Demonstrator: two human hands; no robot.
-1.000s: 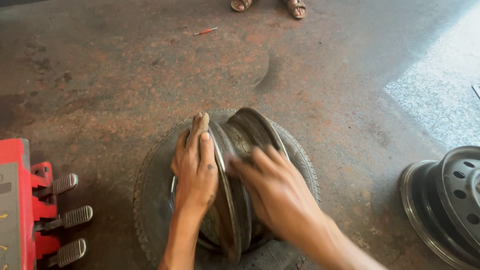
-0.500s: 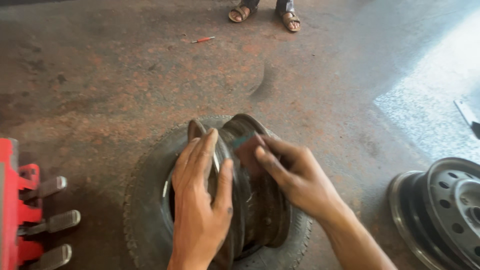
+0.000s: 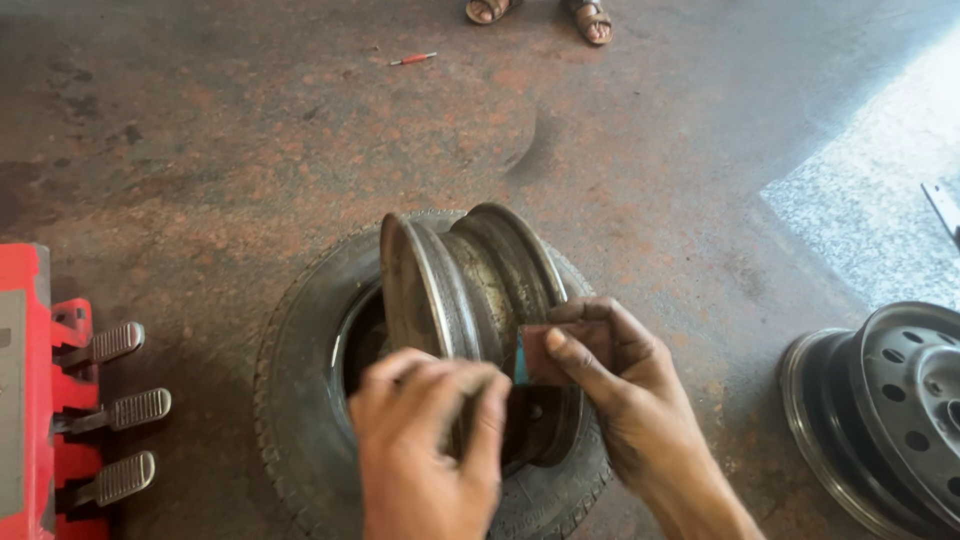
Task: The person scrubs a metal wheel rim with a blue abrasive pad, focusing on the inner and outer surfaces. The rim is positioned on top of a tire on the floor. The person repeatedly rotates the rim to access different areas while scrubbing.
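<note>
1. While the steel rim is standing on edge inside the tyre lying flat on the floor, I am seeing its axle line running level, left to right, just beyond my fingertips.
2. My right hand is pinching a small reddish-brown pad against the rim's barrel.
3. My left hand is blurring, fingers curled together over the near edge; half a second ago it was lying flatter on the rim.
4. Left of my fingers, a red machine is showing three pedals.
5. Right, a second rim is lying.

Single head camera looks steeply down, close above the floor.
</note>
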